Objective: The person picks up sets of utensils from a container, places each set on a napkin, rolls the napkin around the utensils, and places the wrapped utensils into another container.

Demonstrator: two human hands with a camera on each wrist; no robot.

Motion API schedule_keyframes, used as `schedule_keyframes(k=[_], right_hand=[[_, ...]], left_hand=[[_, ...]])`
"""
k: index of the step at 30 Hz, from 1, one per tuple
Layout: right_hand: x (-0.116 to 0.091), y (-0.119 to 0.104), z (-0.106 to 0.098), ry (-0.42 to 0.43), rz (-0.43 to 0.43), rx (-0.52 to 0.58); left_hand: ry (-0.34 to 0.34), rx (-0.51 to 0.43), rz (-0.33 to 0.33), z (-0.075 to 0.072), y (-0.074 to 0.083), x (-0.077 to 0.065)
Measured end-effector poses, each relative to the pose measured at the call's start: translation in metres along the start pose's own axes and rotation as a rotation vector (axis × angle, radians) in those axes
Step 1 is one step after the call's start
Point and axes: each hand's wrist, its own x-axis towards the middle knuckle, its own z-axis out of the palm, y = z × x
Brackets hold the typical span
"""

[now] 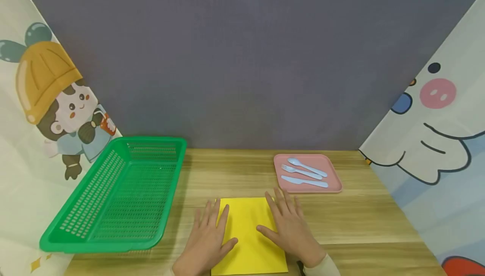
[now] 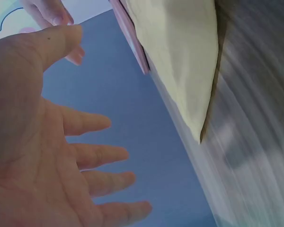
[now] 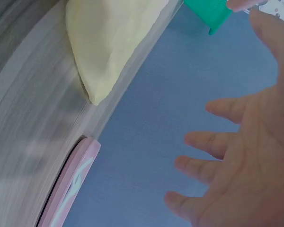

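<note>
Over left edge of yellow sheet [image 1: 246, 242], we see left hand [image 1: 206, 240], fingers straight and spread, gripping nothing; over sheet's right edge, right hand [image 1: 289, 229], spread likewise, nothing held; sheet itself lies on wooden table [image 1: 363, 225], between our two hands; left of sheet, green basket [image 1: 129, 200]; beyond sheet, to right, pink tray [image 1: 318, 161] bearing pale spoon [image 1: 307, 167], fork [image 1: 302, 172], knife [image 1: 304, 181]; farthest beyond sheet, grey wall [image 1: 235, 65]
</note>
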Motion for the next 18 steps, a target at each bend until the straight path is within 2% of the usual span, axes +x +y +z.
schedule_keyframes(k=[10,18], right_hand=[[0.0011,0.0064,0.0005,-0.081,0.007,0.029],[0.0070,0.0094,0.0041,-0.126,-0.051,0.078]], left_hand=[[-0.077,-0.082,0.011,0.0017,0.0005,-0.0048],[-0.182,-0.146,0.017,0.0074,0.0018,-0.0088]])
